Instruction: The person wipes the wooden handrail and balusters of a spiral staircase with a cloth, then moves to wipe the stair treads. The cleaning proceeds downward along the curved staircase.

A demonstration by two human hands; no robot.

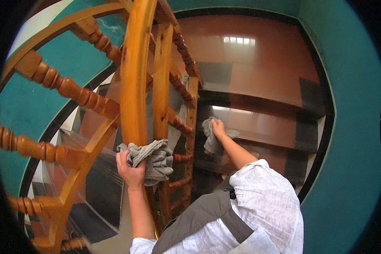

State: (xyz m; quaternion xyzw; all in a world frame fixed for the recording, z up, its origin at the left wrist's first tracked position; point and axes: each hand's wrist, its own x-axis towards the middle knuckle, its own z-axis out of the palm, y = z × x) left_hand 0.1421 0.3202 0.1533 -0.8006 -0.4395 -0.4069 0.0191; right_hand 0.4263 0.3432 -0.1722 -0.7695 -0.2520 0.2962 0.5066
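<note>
My left hand (132, 171) grips a bunched grey cloth (157, 160), which lies over the wooden handrail (135, 73) of the stair banister. Part of the cloth hangs down on the rail's right side. Further right, my right hand (219, 129) holds a second grey cloth (210, 139) above the tiled stair steps, beside the banister's lower rail (191, 127). Whether this second cloth touches a step or the banister, I cannot tell. Its far folds are partly covered by my fingers.
Turned wooden balusters (73, 89) run along the left, with another flight of tiled steps (101, 193) below them. Brown and black steps (260, 122) rise to a landing (273, 47) ahead. A teal wall (352, 133) with black skirting (329, 127) bounds the right side.
</note>
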